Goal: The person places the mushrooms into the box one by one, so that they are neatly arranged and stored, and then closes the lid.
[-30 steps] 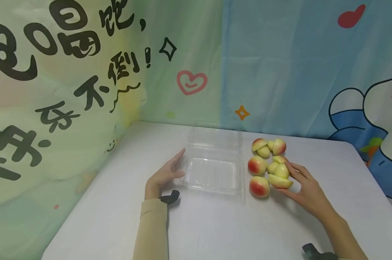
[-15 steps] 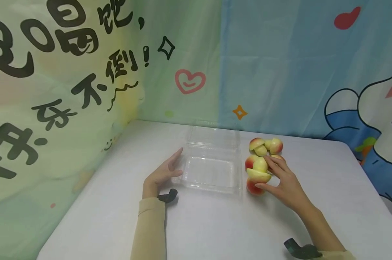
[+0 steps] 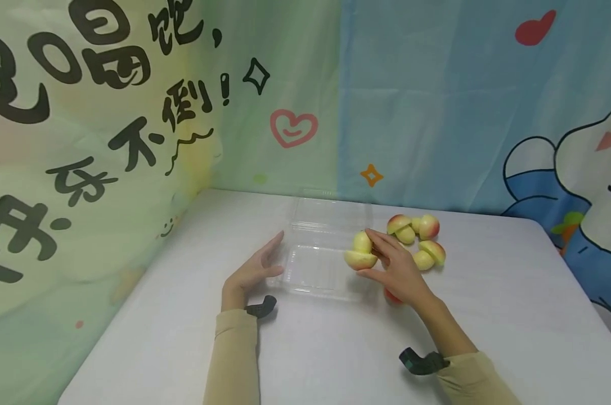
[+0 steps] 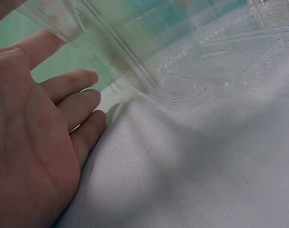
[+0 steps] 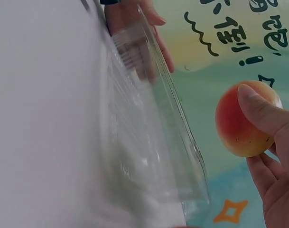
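My right hand [image 3: 399,270] pinches a toy mushroom [image 3: 360,260] by its cap, between thumb and fingers, over the right part of a clear plastic clamshell box [image 3: 305,273]. The mushroom's pale stem tilts up and away. Its rounded red-and-yellow cap [image 5: 241,121] faces the right wrist camera. The box lies with its lid [image 3: 331,212] folded back toward the wall. At the box's left edge, my left hand [image 3: 252,275] stays with thumb and index finger spread along the rim. The left wrist view shows its other fingers [image 4: 80,102] loosely extended beside the box wall.
To the right of the box, several more toy mushrooms [image 3: 429,253] lie on the white-covered table [image 3: 326,349]. A red-capped mushroom [image 3: 392,296] shows partly from under my right hand. Printed curtains [image 3: 427,112] border the table at the back and left.
My right hand has carried the mushroom left from the group, past the other mushrooms, to over the box. My left hand stays at the box's left edge.
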Demonstrator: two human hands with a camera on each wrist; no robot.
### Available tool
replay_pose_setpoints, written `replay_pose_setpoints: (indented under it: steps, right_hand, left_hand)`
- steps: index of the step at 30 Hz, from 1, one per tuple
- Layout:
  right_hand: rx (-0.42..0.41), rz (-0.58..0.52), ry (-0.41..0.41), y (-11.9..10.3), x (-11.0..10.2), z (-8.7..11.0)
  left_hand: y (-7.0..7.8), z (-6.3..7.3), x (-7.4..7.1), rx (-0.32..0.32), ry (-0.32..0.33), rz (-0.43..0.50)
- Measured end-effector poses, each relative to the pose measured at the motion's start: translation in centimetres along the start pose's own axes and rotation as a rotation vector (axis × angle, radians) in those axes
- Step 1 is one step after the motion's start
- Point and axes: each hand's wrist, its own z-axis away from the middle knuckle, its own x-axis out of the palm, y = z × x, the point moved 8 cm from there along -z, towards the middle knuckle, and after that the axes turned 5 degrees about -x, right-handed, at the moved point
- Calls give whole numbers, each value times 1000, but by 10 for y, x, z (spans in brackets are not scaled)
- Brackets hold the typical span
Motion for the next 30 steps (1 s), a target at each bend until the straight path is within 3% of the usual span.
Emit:
replay_pose_setpoints:
  steps: [10, 19, 23, 28, 30]
  right_hand:
    - [102, -154, -14, 5, 40, -33]
    - [304, -470, 84, 10, 66, -47]
    - [365, -498, 128, 11, 74, -53]
    - [440, -481, 113, 14, 87, -55]
    - [448, -459, 102, 15, 90, -54]
  left_hand:
    - [1, 0, -4, -11, 10, -39]
    - [-5, 4, -5, -54, 22, -21]
    - [-8, 2, -4, -51, 45, -60]
    - [-5, 0, -3, -52, 46, -69]
    - [4, 3, 0, -58, 23, -65]
